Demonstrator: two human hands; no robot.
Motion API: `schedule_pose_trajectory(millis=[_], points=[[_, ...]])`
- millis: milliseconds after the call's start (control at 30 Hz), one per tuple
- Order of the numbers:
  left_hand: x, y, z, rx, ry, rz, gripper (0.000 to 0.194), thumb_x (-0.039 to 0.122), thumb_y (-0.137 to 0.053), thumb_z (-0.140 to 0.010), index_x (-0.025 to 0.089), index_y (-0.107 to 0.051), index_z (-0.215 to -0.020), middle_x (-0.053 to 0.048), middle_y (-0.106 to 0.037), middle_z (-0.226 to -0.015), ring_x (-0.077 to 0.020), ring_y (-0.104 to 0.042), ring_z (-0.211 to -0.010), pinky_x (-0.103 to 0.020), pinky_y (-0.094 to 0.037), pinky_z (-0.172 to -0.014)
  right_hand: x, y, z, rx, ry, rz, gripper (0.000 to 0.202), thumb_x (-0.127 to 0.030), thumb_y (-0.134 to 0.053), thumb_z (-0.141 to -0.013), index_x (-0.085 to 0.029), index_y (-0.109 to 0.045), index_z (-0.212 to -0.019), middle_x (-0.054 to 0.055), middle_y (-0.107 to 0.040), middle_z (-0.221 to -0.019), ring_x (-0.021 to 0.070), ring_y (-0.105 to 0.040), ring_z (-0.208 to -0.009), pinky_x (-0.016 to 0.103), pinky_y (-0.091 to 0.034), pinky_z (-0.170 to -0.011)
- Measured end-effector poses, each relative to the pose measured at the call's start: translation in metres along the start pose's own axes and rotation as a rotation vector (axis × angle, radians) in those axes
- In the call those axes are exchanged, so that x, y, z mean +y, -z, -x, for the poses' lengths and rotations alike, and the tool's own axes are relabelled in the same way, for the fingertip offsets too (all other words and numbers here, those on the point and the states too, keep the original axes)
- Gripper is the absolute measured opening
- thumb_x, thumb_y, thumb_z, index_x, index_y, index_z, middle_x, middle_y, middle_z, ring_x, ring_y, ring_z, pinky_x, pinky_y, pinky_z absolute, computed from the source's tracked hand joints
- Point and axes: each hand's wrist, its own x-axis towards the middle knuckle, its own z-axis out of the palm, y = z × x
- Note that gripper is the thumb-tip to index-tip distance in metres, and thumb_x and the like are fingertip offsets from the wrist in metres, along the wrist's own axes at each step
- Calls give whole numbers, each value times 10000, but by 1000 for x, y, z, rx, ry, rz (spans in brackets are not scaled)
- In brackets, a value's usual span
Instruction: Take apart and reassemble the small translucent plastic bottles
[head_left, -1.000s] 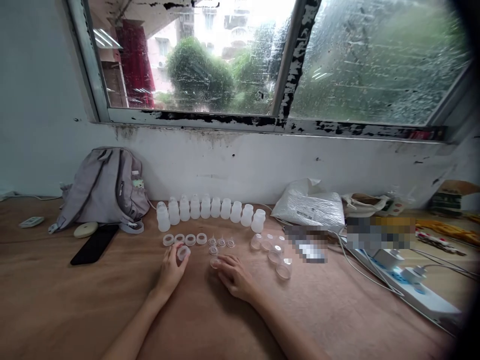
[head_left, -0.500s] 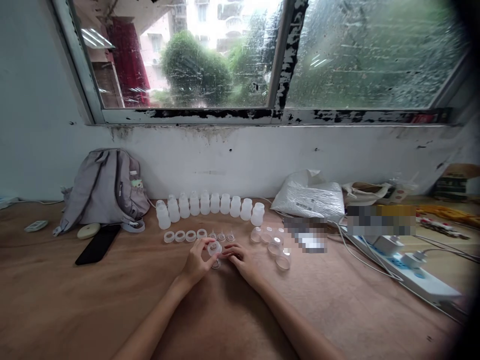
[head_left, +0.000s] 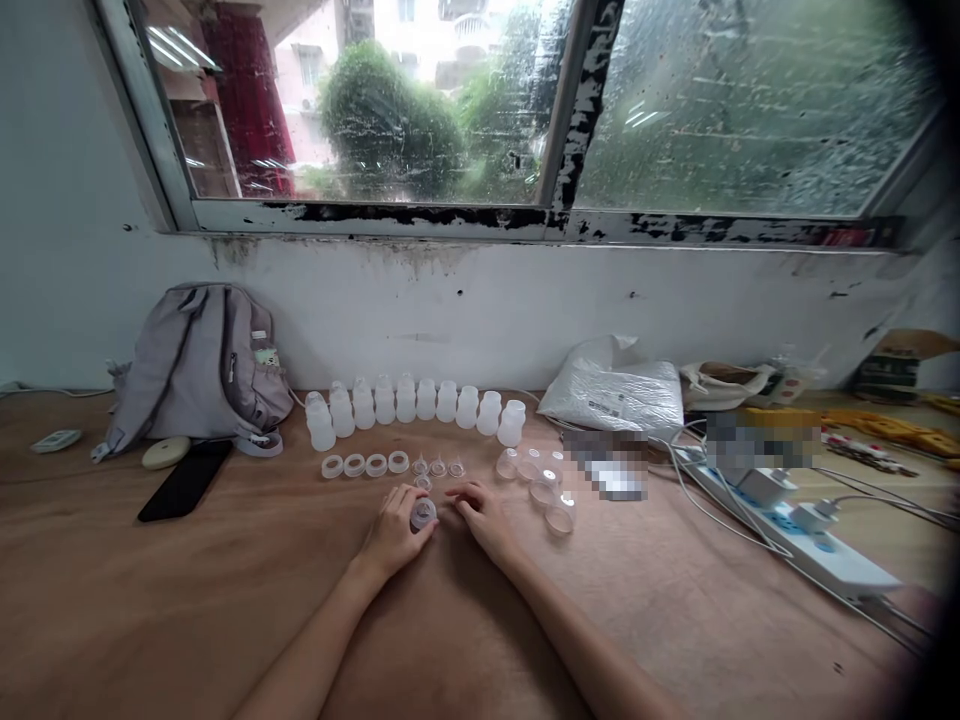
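Observation:
My left hand (head_left: 391,528) is closed around a whitish translucent bottle collar (head_left: 423,514), tilted so its round opening faces me; a clear part seems to sit inside. My right hand (head_left: 481,518) rests just to the right, fingers apart and holding nothing. Beyond the left fingertips lie several clear bottle nipples (head_left: 438,467), one of them close to the held collar. A row of white collars (head_left: 376,463) lies to their left. Clear domed caps (head_left: 543,492) are spread to the right of my right hand.
Several frosted baby bottles (head_left: 425,402) stand in a curved row at the back. A grey backpack (head_left: 191,370), a black phone (head_left: 186,482) and a cream round object (head_left: 166,453) are at left. A silvery plastic package (head_left: 615,390) and a power strip (head_left: 840,560) with cables are at right.
The left hand has tilted the collar and drawn it slightly nearer to me. My right fingers have come away from it. The view has shifted slightly.

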Motion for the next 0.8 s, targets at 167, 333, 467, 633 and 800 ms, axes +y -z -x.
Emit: schedule_pose_trajectory(millis=[167, 333, 467, 633, 800], points=[[0, 0, 0, -56, -14, -43, 270, 297, -577, -696, 237, -513, -952, -54, -553, -954, -221, -505, -899, -359, -415, -777, 2, -1, 0, 4, 11, 22, 247, -91, -458, -639, -195, -666, -723, 29, -594, -765, 152, -525, -672, 284, -414, -654], [3, 2, 1, -73, -8, -80, 232, 341, -582, -691, 233, -529, -890, -46, -564, -908, -219, -504, -853, -358, -402, -737, 4, -2, -1, -1, 13, 50, 261, -71, -442, -629, -189, -660, -712, 29, -599, -751, 151, -533, -682, 277, -420, -664], [6, 4, 0, -35, 4, -51, 244, 372, -536, -725, 218, -529, -915, -51, -553, -935, -212, -502, -868, -342, -387, -744, 0, -1, 1, -12, 21, 76, 258, -75, -439, -638, -181, -653, -735, 30, -597, -784, 144, -538, -701, 263, -427, -672], [4, 3, -3, 44, 78, 104, 155, 298, -428, -798, 191, -520, -734, -24, -546, -757, -175, -505, -753, -298, -380, -705, -6, 0, 3, -23, 39, 111, 237, -87, -438, -659, -179, -639, -744, 30, -599, -785, 142, -549, -696, 255, -435, -665], [7, -2, -5, 114, 368, 713, 190, 364, -469, -780, 183, -472, -723, 10, -543, -683, -122, -512, -641, -227, -386, -615, -11, -1, 6, -44, 46, 76, 200, -222, -423, -780, -199, -617, -825, 23, -621, -784, 148, -553, -701, 251, -429, -636]])
